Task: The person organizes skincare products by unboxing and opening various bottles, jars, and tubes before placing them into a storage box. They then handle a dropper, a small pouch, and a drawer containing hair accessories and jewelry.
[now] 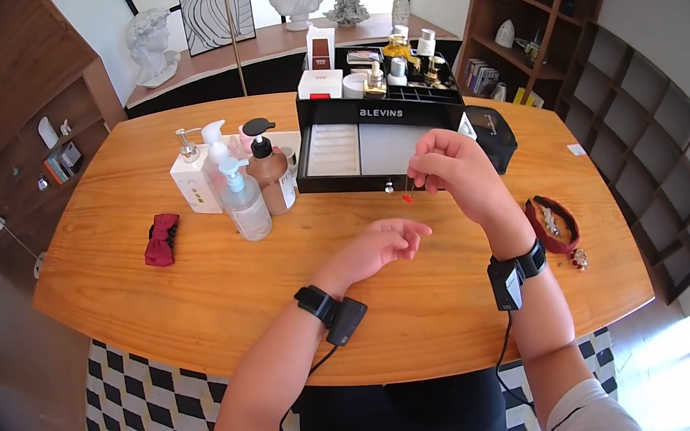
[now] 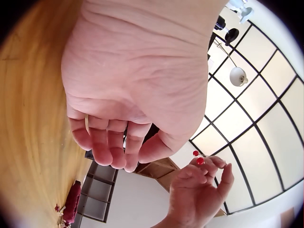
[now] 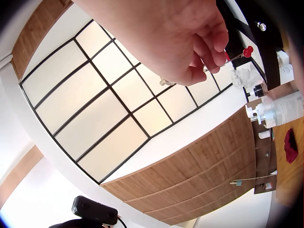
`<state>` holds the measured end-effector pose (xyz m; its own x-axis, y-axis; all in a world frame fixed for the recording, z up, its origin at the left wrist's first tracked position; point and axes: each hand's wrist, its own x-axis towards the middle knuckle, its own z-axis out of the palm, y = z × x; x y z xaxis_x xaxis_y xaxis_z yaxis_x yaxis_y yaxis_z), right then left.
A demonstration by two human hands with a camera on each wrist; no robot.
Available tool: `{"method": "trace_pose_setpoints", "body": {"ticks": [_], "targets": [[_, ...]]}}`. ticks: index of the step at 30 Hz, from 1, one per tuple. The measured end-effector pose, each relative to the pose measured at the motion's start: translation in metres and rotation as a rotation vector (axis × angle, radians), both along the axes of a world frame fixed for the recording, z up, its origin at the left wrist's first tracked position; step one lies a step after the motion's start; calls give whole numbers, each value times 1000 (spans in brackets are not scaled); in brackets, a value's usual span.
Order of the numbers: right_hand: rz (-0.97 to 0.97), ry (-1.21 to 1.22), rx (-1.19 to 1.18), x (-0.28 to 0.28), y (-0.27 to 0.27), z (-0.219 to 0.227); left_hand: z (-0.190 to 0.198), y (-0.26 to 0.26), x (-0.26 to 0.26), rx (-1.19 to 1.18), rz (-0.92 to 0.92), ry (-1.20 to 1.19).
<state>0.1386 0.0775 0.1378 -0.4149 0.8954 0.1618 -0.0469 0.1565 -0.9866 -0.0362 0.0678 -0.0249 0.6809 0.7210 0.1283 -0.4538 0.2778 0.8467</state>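
Note:
My right hand (image 1: 452,170) is raised in front of the black cosmetics box (image 1: 333,117), thumb and fingertips pinching red-beaded earrings (image 1: 408,198). Two red beads dangle from its fingertips in the left wrist view; in the right wrist view a thin chain with a red bead (image 3: 247,51) hangs from the grip. Below the box, my left hand (image 1: 378,248) hovers low over the table with loosely bent fingers and nothing in its palm. The box's open drawer (image 1: 346,182) has a pale ridged cushion (image 1: 332,150) on the left and a grey lined section (image 1: 393,149) on the right.
Several pump bottles (image 1: 247,209) stand left of the drawer, near a dark red bow (image 1: 159,241). Right of my right forearm lies a dark red headband (image 1: 574,236) with jewellery by it. A black pouch (image 1: 493,136) sits beside the box. Bottles and jars fill the box top.

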Motion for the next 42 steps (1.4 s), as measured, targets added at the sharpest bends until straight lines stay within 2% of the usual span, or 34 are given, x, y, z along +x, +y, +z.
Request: {"method": "trace_pose_setpoints", "body": {"ticks": [5, 12, 16, 19, 24, 28, 33, 42], "targets": [[-5, -27, 23, -16, 7, 4, 3, -3, 2, 25, -18, -31], [-32, -174, 88, -70, 56, 24, -12, 4, 4, 30, -9, -26], [-78, -143, 52, -102, 96, 13, -9, 2, 4, 32, 11, -39], [-144, -119, 23, -121, 113, 3, -8, 3, 1, 73, 8, -38], [-249, -83, 0, -142, 136, -18, -20, 9, 4, 10, 63, -38], [-244, -90, -35, -153, 140, -25, -31, 14, 10, 4, 117, -8], [-232, -105, -39, -161, 139, -26, -34, 19, 11, 16, 83, 5], [-237, -195, -9, -162, 137, -26, -17, 10, 7, 13, 96, 22]]}}
